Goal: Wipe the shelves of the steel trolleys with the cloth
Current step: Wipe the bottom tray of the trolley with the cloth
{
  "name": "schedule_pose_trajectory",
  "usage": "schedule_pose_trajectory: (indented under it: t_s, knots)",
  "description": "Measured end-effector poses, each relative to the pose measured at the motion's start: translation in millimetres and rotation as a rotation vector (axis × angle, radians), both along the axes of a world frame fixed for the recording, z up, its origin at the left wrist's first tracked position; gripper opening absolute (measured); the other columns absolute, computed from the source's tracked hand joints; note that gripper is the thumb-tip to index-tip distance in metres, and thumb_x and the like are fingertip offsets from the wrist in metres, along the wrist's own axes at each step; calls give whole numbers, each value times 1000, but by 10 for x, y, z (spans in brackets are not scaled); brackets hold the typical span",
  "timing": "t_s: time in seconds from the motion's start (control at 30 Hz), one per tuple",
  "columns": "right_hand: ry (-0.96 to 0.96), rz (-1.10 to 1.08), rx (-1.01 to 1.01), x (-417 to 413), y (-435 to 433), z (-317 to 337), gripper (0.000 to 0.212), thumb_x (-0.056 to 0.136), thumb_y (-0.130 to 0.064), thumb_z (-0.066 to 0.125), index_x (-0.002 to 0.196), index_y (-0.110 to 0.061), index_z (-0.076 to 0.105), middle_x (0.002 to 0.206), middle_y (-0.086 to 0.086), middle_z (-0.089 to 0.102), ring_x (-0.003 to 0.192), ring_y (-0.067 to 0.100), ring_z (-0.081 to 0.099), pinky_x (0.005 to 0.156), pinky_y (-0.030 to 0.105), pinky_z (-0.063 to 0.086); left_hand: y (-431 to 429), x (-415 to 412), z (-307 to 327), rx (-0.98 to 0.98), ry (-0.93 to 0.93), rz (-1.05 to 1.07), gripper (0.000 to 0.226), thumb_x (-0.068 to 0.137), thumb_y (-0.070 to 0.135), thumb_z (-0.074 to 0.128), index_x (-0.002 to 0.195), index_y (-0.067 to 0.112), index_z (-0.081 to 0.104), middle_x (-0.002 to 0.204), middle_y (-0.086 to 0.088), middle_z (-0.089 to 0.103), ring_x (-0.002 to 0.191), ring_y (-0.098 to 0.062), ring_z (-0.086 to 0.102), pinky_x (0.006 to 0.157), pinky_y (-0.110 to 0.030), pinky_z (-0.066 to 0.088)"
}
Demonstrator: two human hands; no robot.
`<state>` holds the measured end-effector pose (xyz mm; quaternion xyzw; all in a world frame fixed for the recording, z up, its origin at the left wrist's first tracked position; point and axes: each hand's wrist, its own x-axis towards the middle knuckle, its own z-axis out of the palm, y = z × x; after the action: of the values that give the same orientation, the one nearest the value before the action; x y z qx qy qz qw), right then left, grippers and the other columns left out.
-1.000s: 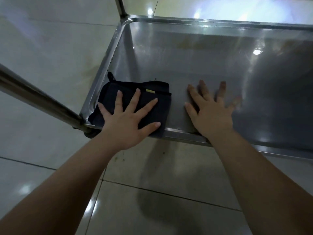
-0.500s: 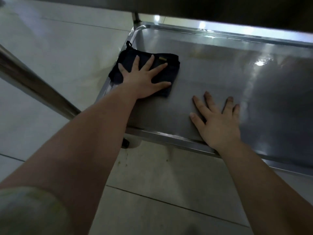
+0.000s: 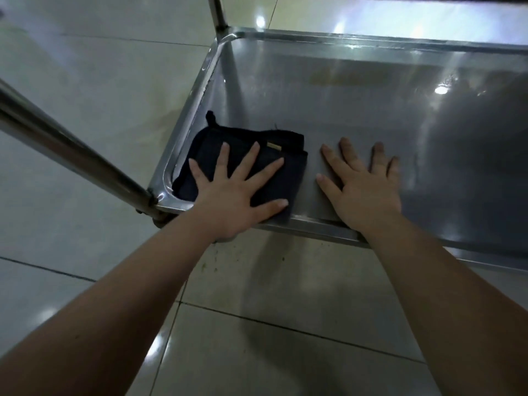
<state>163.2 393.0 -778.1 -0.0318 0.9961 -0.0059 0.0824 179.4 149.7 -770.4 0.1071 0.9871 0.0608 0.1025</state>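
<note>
A folded dark cloth [image 3: 291, 164] with a small tan label lies in the near left corner of the steel trolley's low shelf [image 3: 357, 110]. My left hand [image 3: 231, 195] presses flat on the cloth, fingers spread and straight. To its right, my right hand [image 3: 363, 190] rests flat on the bare steel near the front rim, fingers straight, holding nothing. A small loop of the cloth sticks out toward the shelf's left rim.
The shelf has a raised rim [image 3: 197, 92] all round. A steel upright post [image 3: 217, 12] rises at the far left corner and another post [image 3: 71, 150] slants in from the left to the near corner. Glossy floor tiles [image 3: 257, 338] surround the trolley.
My left hand has slid the cloth back from the far left corner of the shelf to the near left corner. My right hand has stayed flat on the steel.
</note>
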Motion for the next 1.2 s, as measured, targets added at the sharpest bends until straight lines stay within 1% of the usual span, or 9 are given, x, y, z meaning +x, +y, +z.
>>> schedule_pose_trajectory:
  t_s: [0.17,0.27,0.33,0.47,0.63,0.73,0.9,1.0,1.2]
  knots:
    - [-27,119,-11,-26,243,94,67,89,-70,10,151,-48,1,163,-12,1,150,30,1,116,60,-1,51,92,53,-19,-12,26,75,68,93,7,135,70,-17,159,21,-20,146,-31,-24,103,-74,-17]
    - [30,-55,27,-62,790,134,68,89,-70,14,152,-45,11,163,-12,10,149,30,8,114,64,3,55,108,42,-14,2,29,75,67,94,6,135,70,-18,159,21,-19,146,-31,-23,103,-75,-16]
    - [-10,-186,23,-23,1058,102,68,88,-75,13,150,-50,4,163,-16,3,148,36,3,112,67,3,87,128,35,-15,6,37,76,66,95,3,134,71,-19,159,20,-19,146,-32,-23,103,-75,-15]
    - [-8,-208,55,15,1079,-14,71,84,-79,4,148,-53,-7,162,-18,-6,147,40,-4,111,68,-1,473,65,-11,-27,30,31,77,64,96,-1,134,69,-21,160,15,-21,144,-39,-24,98,-76,-17]
    - [22,-193,37,-13,1105,-55,70,84,-79,2,148,-52,-8,162,-16,-6,148,39,-6,111,67,-5,1171,-553,-28,-20,8,-17,83,62,96,0,137,66,-17,161,11,-21,142,-44,-26,94,-81,-17]
    - [43,-185,22,1,1094,-61,70,85,-79,3,149,-52,-8,162,-16,-6,148,38,-8,111,65,-6,1485,-1014,-30,-36,-2,-3,83,67,95,7,141,63,-13,162,8,-20,142,-45,-25,92,-81,-17]
    - [19,-195,-17,-52,1109,-26,69,86,-78,6,148,-53,-7,162,-18,-7,148,37,-10,112,67,-5,1666,-1393,39,5,-27,37,82,74,92,16,146,59,-6,163,5,-14,143,-45,-23,94,-81,-17]
    - [16,-195,-6,-85,1133,-39,69,84,-80,4,147,-54,-9,161,-19,-8,148,37,-11,111,67,-6,1594,-1212,48,-14,-34,-2,82,70,94,11,143,62,-11,162,9,-17,143,-41,-24,95,-79,-18]
    - [-11,-176,-17,-115,1172,-62,68,85,-78,5,147,-54,-10,161,-19,-11,147,37,-13,109,69,-9,1294,-134,-84,-22,50,-73,78,64,96,-6,134,67,-24,161,14,-17,145,-38,-21,98,-76,-17]
